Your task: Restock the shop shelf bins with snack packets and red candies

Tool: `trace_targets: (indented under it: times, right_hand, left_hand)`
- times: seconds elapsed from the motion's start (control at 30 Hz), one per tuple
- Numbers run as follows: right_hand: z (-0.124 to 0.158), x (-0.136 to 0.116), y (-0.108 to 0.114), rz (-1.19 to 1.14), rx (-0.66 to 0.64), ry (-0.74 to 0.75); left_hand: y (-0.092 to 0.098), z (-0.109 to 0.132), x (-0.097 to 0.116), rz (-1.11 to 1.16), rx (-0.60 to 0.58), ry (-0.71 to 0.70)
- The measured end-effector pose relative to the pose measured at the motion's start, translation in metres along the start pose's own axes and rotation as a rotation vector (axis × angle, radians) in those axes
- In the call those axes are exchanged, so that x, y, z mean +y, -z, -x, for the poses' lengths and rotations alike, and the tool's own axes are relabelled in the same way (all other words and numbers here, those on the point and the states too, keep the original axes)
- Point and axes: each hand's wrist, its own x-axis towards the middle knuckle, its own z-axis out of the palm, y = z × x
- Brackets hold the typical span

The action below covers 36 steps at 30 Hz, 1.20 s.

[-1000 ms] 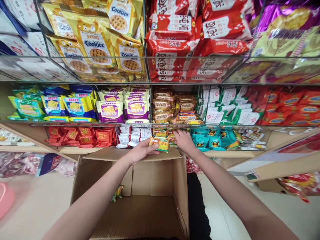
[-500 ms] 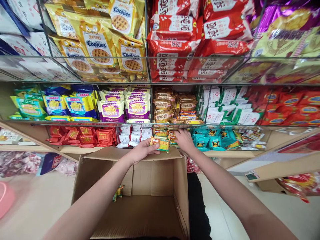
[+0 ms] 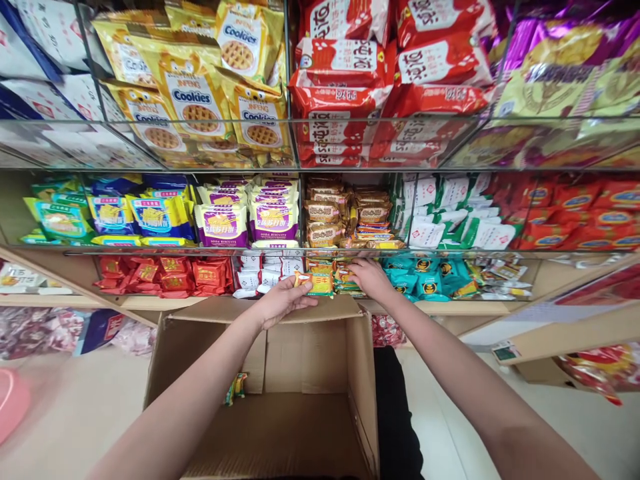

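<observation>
My left hand [image 3: 281, 300] pinches a small yellow-orange snack packet [image 3: 316, 283] at the front of the lowest shelf. My right hand [image 3: 367, 276] lies on the stack of the same packets [image 3: 345, 275] in that shelf section, fingers curled over them; what they grip is hidden. Below both arms stands an open cardboard box [image 3: 360, 373], with one small packet [image 3: 236, 387] lying at its inner left side.
Glass shelves hold cookie bags [image 3: 195, 100], red bags [image 3: 350, 73], purple soda biscuits [image 3: 273, 220], teal packets [image 3: 425, 280] and red packets [image 3: 165, 275]. A pink object [image 3: 10, 407] sits on the floor at left. A wooden ledge [image 3: 565, 333] juts out at right.
My left hand has lifted the packet a little higher, toward the shelf stack. My right hand has barely shifted. The view has tilted down slightly.
</observation>
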Motion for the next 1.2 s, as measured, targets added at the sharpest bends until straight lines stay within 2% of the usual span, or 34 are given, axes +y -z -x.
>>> trace_targets:
  times: [0.17, 0.33, 0.57, 0.73, 0.8, 0.87, 0.97, 1.07, 1.13, 1.2]
  right_hand:
    - [0.004, 0.002, -0.001, 0.004, -0.041, 0.054]
    - [0.01, 0.001, -0.009, -0.012, -0.015, 0.055]
    - [0.012, -0.002, -0.009, -0.023, -0.03, 0.016]
    - [0.019, -0.008, -0.001, -0.114, 0.119, -0.008]
    - [0.022, -0.014, 0.002, -0.232, 0.203, -0.048]
    - [0.021, -0.023, 0.006, -0.449, 0.226, -0.116]
    - [0.015, -0.037, 0.012, -0.865, 0.117, -0.174]
    - [0.005, -0.044, 0.015, -1.088, -0.06, -0.078]
    - [0.0, -0.045, 0.014, -1.076, -0.102, -0.078]
    - [-0.003, -0.043, 0.012, -0.96, -0.055, -0.181]
  left_hand:
    - [0.0, 0.001, 0.001, 0.026, 0.019, 0.006]
    - [-0.002, 0.002, 0.002, 0.051, 0.04, -0.007]
    - [0.0, -0.001, 0.003, 0.144, 0.227, -0.018]
    - [0.001, -0.002, 0.003, 0.192, 0.349, 0.002]
    - [0.002, -0.002, 0.003, 0.182, 0.364, 0.008]
    - [0.002, -0.004, 0.003, 0.15, 0.346, 0.017]
    - [0.001, -0.008, 0.002, 0.039, 0.244, 0.014]
    - [-0.005, -0.008, 0.0, -0.201, 0.147, -0.05]
    - [-0.01, -0.002, -0.001, -0.492, 0.236, -0.153]
    - [-0.016, 0.007, -0.003, -0.862, 0.393, -0.228]
